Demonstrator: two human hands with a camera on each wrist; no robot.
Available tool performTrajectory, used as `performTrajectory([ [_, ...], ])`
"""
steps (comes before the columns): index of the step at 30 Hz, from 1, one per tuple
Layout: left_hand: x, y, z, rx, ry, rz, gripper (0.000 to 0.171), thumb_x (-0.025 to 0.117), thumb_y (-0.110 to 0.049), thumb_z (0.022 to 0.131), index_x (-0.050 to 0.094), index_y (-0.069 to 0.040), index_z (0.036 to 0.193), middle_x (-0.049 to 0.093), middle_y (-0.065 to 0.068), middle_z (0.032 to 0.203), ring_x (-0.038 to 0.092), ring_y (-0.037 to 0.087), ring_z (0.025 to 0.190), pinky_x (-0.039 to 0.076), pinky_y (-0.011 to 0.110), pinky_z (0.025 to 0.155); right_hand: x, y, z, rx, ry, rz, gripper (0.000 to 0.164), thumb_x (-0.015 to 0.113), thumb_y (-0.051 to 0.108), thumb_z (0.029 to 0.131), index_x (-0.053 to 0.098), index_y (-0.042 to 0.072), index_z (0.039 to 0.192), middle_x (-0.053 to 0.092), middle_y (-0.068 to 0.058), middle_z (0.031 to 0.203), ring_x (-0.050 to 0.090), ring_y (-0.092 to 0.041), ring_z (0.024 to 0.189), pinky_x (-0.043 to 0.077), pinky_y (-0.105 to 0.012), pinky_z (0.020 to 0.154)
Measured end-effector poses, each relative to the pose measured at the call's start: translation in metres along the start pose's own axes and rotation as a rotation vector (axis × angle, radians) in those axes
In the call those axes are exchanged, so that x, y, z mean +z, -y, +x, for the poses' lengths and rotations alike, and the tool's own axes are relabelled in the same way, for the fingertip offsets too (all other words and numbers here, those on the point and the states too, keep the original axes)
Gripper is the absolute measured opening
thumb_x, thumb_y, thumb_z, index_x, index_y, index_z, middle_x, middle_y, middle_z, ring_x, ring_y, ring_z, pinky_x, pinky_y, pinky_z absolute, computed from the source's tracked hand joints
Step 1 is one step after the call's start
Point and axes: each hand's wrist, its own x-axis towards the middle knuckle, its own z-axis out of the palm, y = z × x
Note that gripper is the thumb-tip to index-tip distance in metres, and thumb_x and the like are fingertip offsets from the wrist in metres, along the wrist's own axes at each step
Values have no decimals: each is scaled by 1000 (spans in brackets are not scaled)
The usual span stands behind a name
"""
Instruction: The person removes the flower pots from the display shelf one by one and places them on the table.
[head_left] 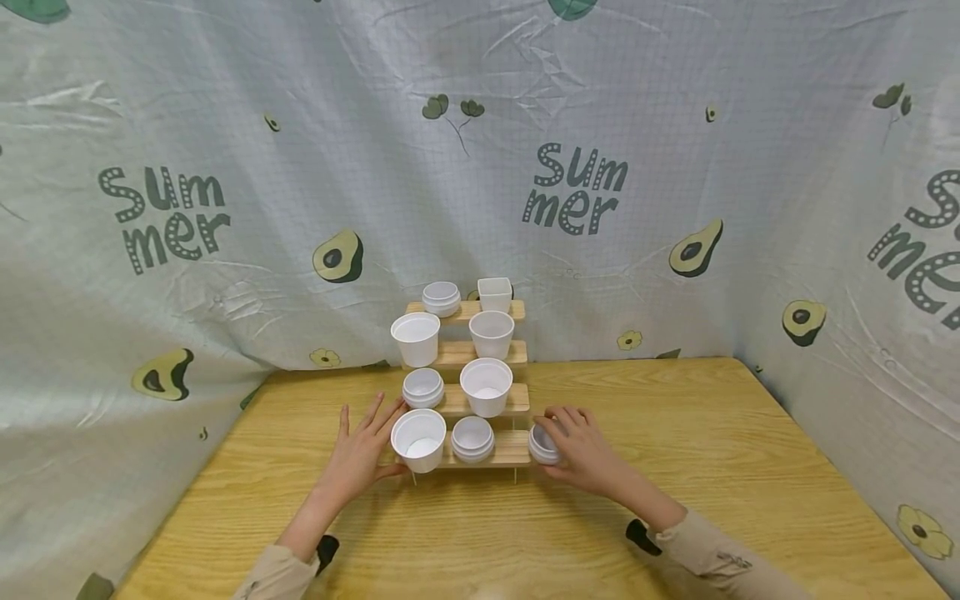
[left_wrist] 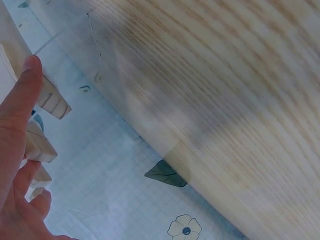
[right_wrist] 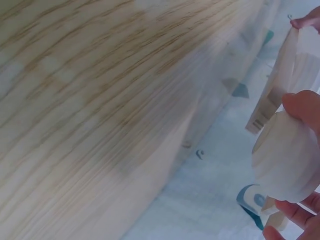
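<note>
A stepped wooden rack (head_left: 510,447) with several shelves on clear supports stands on the table, bearing white pots. My left hand (head_left: 362,446) lies against the rack's left side, fingers spread and mostly straight, the thumb by the lowest shelf near a white tapered cup (head_left: 418,442). In the left wrist view, the thumb (left_wrist: 31,82) touches a shelf's front edge. Just off the lowest shelf's right end, my right hand (head_left: 581,450) grips a small round white pot (head_left: 542,446) between thumb and fingers. The right wrist view shows this pot (right_wrist: 285,157) tilted, its underside partly covered by the hand.
Another round pot (head_left: 472,440) sits on the lowest shelf. Higher up are tapered cups (head_left: 486,389), round pots (head_left: 423,389) and a square pot (head_left: 495,294) on the top shelf. A printed curtain (head_left: 450,208) hangs behind the wooden table (head_left: 645,400) and along its sides.
</note>
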Motion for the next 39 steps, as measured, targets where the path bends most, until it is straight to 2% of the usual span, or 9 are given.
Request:
performTrajectory([
  [7,1,1,0,20,-31,11,92,76,-47,55,41,-14,134,41,4,139,33,32,130,17,69,97,0,-9,-7,4,-18,-10,68,80,35,58,53,11,116,51,-6,108,47,-23,99,40,-45,80],
  [15,-1,1,0,14,0,26,92,74,-50,58,40,-14,135,39,3,141,31,31,132,17,69,98,1,-23,-15,17,-40,-35,66,80,32,57,54,10,113,50,-8,106,48,-25,96,40,-45,76],
  [28,0,2,0,14,7,22,91,73,-51,59,40,-13,135,40,5,140,31,32,131,16,69,98,1,-49,-22,65,-25,-76,64,79,30,59,54,9,114,51,-10,107,47,-27,97,39,-47,77],
  [37,-1,2,0,15,6,20,91,72,-51,59,39,-13,135,40,4,140,31,32,132,17,69,98,5,-66,-21,45,-111,-65,65,79,25,55,53,6,112,50,-15,105,47,-32,94,39,-50,71],
  [39,-1,2,0,16,6,18,91,72,-51,59,39,-13,135,40,4,140,31,32,132,17,69,98,6,-70,-21,33,-129,-82,63,78,26,58,52,5,112,49,-15,104,46,-32,93,38,-50,70],
])
